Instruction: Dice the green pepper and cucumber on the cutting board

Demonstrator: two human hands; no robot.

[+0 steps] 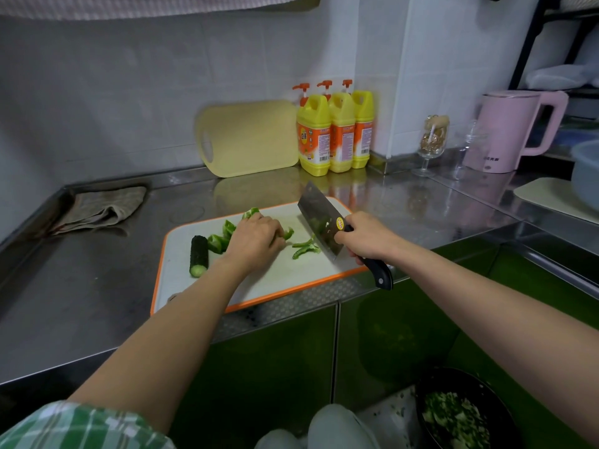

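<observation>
The left hand (256, 238) hides part of the green pepper (216, 243).

I am in a small home kitchen. The tabletop (97, 286) is stainless steel, set against a white tiled wall (129, 92), with glossy green cabinet doors (275, 367) below it. Three yellow pump bottles of dish soap (313, 137) stand at the back beside a spare yellow chopping board (249, 137) leaning on the tiles, and a crumpled dishcloth (100, 209) lies in the left corner. To the right are a pink electric kettle (509, 131), stemmed glasses (432, 140) and a pale blue basin (583, 179). On the orange-rimmed cutting board (291, 273) lie green pepper (217, 243) and a piece of cucumber (199, 256), with a cleaver (316, 215) over the board.
</observation>
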